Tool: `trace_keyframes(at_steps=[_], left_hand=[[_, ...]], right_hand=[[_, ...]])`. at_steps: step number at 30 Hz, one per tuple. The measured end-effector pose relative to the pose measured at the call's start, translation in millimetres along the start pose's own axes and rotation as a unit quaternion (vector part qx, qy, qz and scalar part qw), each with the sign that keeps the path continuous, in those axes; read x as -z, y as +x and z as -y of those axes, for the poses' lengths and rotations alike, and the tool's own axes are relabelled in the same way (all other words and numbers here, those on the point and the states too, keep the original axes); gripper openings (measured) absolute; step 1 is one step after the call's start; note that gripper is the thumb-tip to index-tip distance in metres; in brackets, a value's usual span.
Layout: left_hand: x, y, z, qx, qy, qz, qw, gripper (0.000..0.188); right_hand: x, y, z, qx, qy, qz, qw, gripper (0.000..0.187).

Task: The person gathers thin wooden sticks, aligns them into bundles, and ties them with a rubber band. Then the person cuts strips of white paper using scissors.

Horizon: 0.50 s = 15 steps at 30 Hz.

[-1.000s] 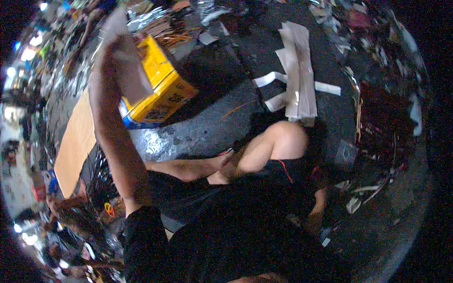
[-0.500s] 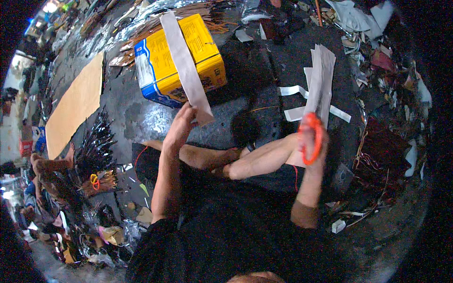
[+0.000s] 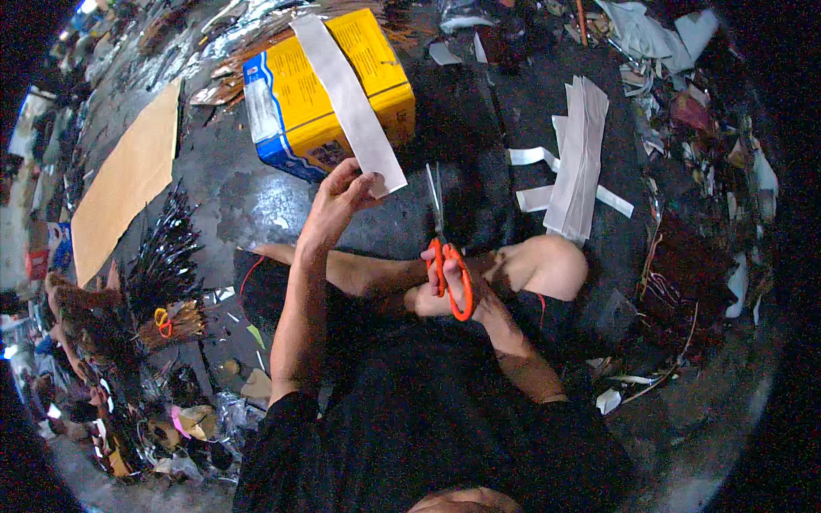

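Note:
My left hand (image 3: 342,195) pinches the near end of a long pale grey strip (image 3: 346,98). That strip lies slantwise across the top of a yellow and blue box-shaped tin (image 3: 295,90), its lower end hanging past the tin's near edge. In my right hand (image 3: 453,278) is a pair of scissors (image 3: 442,239) with orange handles, the fingers through the loops. The blades point away from me, slightly parted, just right of the strip's end and apart from it. A stack of similar pale strips (image 3: 577,162) lies on the dark floor to the right.
A tan cardboard sheet (image 3: 128,179) lies at the left, beside a bundle of dark thin strands (image 3: 167,256). Scraps (image 3: 676,120) are heaped along the right side, and more litter (image 3: 205,423) lies at lower left. My bent knee (image 3: 552,265) sits right of the scissors.
My right hand has brought the scissors leftward from beside the strip stack to near the tin. My left hand has lifted the strip's end slightly up and to the right.

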State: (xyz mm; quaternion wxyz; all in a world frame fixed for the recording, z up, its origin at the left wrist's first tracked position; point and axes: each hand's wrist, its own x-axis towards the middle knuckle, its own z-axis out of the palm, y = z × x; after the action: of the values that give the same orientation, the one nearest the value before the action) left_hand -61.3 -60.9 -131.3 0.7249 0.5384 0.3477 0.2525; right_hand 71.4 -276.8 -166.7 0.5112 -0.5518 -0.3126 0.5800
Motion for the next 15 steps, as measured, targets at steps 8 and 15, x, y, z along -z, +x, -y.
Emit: trace_keyframes(at_steps=[8, 15], left_hand=[[-1.4, -9.2, -6.1, 0.027, 0.076, 0.056, 0.995, 0.023], [-7.0, -18.2, -4.0, 0.018, 0.077, 0.037, 0.996, 0.023]], right_hand=[[5.3, -7.3, 5.6, -0.064, -0.025, 0.093, 0.993, 0.046], [4.5, 1.4, 19.8, 0.147, -0.469, 0.159, 0.856, 0.052]])
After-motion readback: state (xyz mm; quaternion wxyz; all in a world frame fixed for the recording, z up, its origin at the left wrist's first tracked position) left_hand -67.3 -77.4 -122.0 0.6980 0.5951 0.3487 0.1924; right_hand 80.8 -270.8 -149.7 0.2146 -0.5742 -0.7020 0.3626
